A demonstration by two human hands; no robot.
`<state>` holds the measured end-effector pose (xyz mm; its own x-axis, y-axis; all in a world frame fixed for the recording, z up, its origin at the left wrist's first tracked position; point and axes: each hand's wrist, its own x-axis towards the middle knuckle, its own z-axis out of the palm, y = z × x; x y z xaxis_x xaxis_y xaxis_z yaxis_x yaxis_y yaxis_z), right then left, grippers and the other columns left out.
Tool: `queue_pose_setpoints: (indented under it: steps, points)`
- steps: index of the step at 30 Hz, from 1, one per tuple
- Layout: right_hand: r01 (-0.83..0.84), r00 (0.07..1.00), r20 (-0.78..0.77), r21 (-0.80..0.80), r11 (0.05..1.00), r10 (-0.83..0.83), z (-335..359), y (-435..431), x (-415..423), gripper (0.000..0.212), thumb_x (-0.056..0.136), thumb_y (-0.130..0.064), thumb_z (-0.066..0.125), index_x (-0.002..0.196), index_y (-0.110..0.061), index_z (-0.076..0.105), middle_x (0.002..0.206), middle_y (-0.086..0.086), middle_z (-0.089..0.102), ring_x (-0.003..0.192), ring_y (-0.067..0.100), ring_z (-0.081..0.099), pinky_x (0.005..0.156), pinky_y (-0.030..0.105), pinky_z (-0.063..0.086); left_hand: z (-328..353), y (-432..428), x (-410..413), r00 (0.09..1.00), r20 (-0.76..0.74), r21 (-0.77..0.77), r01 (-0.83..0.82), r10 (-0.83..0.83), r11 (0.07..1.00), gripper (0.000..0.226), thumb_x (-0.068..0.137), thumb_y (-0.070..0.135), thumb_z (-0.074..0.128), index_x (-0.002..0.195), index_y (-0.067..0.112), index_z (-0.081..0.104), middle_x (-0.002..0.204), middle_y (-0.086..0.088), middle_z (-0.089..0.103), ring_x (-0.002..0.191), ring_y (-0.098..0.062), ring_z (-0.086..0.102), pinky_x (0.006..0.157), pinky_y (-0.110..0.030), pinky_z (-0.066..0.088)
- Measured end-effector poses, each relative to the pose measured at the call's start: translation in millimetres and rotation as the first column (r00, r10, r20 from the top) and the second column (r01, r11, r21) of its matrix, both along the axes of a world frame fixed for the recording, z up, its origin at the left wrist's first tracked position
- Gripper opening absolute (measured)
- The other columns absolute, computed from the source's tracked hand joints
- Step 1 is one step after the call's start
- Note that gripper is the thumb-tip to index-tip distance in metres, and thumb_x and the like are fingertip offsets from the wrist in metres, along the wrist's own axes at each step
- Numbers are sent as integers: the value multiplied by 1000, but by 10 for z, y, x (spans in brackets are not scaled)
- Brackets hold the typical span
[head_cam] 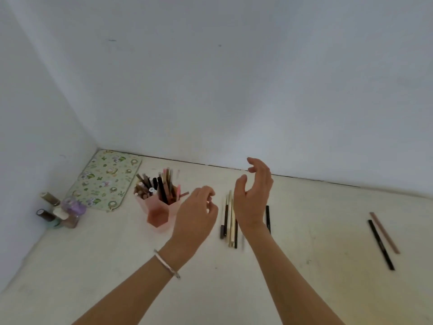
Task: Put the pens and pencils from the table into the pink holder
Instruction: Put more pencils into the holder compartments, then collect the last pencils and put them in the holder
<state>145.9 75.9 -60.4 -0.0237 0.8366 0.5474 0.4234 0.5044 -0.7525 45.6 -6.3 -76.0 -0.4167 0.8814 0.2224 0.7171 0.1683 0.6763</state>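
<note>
The pink holder [159,213] stood crammed on the bench [304,289]. The loose pens [230,221] lay just right of it, the two far pens [380,245] well apart. The left hand [196,212] and right hand [254,195] hovered, each grip slack and empty. Forcing a bundle in might tip the holder.

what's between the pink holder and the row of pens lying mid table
In the head view, only the left hand lies between the pink holder and the row of pens, fingers loosely curled; the table beneath it is mostly hidden.
</note>
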Motion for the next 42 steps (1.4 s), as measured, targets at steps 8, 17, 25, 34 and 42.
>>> queue_pose_setpoints:
  steps: [8,17,25,34,42]
  points:
    - [209,978,5,-149,967,-210,-228,162,872,43,83,-5,43,114,-33,51,104,-20,53,94,1,50,84,17,39,-688,375,440,987,94,-545,-57,128,837,26,95,26,57,117,11,53,105,-6,64,93,-21,63,77,-31,52]
    - [224,975,72,-259,940,-213,-608,108,1084,44,85,5,50,113,-27,55,104,-26,54,92,11,54,80,14,39,-729,565,410,906,267,-605,-107,328,789,9,93,18,62,97,11,64,102,-8,67,78,-16,56,66,-22,45]
    - [288,919,392,-584,759,-47,-958,202,1114,37,95,-9,51,132,-13,48,112,5,58,104,24,58,89,37,50,122,411,175,893,437,70,-150,105,986,22,86,10,65,86,28,52,83,8,63,76,2,61,61,-2,43]
    - [160,958,285,-456,875,-26,-747,141,761,62,99,-6,44,153,-24,20,103,3,49,77,18,54,68,32,51,484,12,-323,948,312,310,-167,65,936,83,88,2,64,150,40,24,88,7,57,77,-5,63,59,-8,50]
    - [-61,996,-71,-47,997,58,-43,68,165,67,97,-4,47,153,-29,20,100,-7,47,91,3,51,86,9,40,247,-148,-874,948,74,198,-319,310,927,63,88,18,68,135,39,31,93,17,57,71,1,63,55,-7,43]
